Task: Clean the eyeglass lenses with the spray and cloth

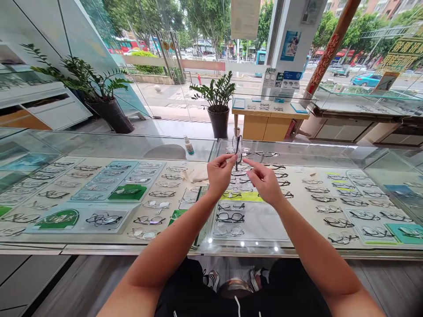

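Observation:
Dark-rimmed eyeglasses (237,143) are raised above the glass counter, turned nearly edge-on to me. My left hand (219,172) is closed on them, pinching a part between thumb and fingertips. From the other side, my right hand (265,181) points its stretched index finger at the glasses, thumb apart and the other fingers curled. Whether that fingertip touches them I cannot tell. Below my hands, several pairs of glasses (230,217) lie in a column inside the display case. To the left of my left hand is a crumpled pale cloth (197,175).
A small spray bottle (188,145) stands on the glass counter (139,145). More eyeglass rows fill both sides of the case. Beyond it are a potted plant (218,110), a leaning potted plant (110,112), a wooden display table (269,125) and a glass front.

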A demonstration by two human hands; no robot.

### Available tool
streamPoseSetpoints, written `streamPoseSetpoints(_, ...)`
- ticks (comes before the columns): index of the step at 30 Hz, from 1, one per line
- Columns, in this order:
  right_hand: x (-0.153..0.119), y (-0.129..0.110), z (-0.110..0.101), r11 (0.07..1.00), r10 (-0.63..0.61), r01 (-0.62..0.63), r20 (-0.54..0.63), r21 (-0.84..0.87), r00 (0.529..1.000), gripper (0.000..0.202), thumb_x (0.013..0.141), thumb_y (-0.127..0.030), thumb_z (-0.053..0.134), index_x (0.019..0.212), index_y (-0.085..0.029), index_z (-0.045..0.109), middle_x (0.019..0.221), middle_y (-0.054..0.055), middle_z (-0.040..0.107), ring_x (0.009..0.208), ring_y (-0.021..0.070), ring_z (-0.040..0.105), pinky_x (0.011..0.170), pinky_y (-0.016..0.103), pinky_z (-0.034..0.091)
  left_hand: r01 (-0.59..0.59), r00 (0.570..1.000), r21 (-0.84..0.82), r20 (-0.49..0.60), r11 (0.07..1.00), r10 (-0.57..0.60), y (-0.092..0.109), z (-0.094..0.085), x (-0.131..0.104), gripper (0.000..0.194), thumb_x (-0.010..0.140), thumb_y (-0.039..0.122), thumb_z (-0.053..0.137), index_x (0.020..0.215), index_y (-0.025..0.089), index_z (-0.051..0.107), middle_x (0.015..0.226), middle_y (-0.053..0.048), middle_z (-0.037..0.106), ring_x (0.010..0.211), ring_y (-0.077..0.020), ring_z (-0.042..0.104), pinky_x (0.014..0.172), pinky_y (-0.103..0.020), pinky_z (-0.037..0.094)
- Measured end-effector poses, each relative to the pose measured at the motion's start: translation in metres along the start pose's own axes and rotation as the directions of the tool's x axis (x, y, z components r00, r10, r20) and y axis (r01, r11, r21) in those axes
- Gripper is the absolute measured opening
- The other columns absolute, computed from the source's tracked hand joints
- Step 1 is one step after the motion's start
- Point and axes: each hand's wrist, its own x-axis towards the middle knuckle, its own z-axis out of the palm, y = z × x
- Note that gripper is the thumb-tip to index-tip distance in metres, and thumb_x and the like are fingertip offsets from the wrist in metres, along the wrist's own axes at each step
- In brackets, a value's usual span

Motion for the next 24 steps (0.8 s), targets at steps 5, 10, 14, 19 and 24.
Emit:
streamPoseSetpoints(5,-0.008,0.003,0.014,0.996,-0.018,0.024,0.074,-0.085,0.997,0.064,0.101,-0.033,0.057,0.164,-0.023,0.054,0.07,-0.007,0.045,0.062,0.0143,0.041,0.064,0.031,0.038,-0.034,0.999,0.033,0.042,0.999,0.033,0.006,0.004,-0.01,0.033,0.089,0.052,0.082,0.092,0.02,0.085,0.059,0.007,0.027,0.058,-0.011,0.023,0.058,-0.031,0.021)
streamPoseSetpoints(10,-0.005,0.006,0.01,0.995,-0.006,0.004,-0.013,-0.103,1.0,0.072,0.1,-0.033,0.058,0.17,-0.02,0.043,0.068,-0.008,0.045,0.062,0.0148,0.043,0.067,0.032,0.041,-0.032,0.996,0.054,0.089,0.998,0.028,0.004,0.005,-0.011,0.031,0.089,0.05,0.081,0.091,0.019,0.084,0.059,0.007,0.028,0.059,-0.0114,0.024,0.059,-0.031,0.022)
streamPoseSetpoints(14,0.001,0.007,-0.002,0.997,-0.009,-0.003,-0.148,-0.081,0.989,0.075,0.099,-0.036,0.06,0.169,-0.018,0.043,0.068,-0.009,0.045,0.063,0.0151,0.043,0.069,0.033,0.042,-0.025,0.988,0.103,0.157,0.994,0.009,-0.001,0.005,-0.011,0.032,0.09,0.05,0.079,0.09,0.019,0.081,0.061,0.007,0.024,0.059,-0.0115,0.023,0.059,-0.031,0.021)
streamPoseSetpoints(19,0.007,0.006,-0.016,0.998,-0.02,0.004,-0.277,-0.058,0.961,0.074,0.097,-0.037,0.062,0.166,-0.015,0.046,0.068,-0.009,0.045,0.064,0.0151,0.042,0.071,0.033,0.044,-0.077,0.964,0.2,0.264,0.977,0.022,-0.006,0.004,-0.012,0.029,0.094,0.048,0.073,0.087,0.02,0.077,0.062,0.006,0.027,0.06,-0.0124,0.028,0.061,-0.031,0.023)
streamPoseSetpoints(24,0.008,0.006,-0.018,0.998,-0.045,0.029,-0.306,-0.056,0.951,0.072,0.097,-0.04,0.062,0.164,-0.018,0.047,0.069,-0.009,0.047,0.064,0.0158,0.045,0.068,0.032,0.044,-0.05,0.955,0.19,0.296,0.981,-0.009,-0.007,0.005,-0.011,0.03,0.092,0.049,0.075,0.086,0.02,0.076,0.061,0.006,0.03,0.06,-0.0127,0.029,0.06,-0.03,0.022)
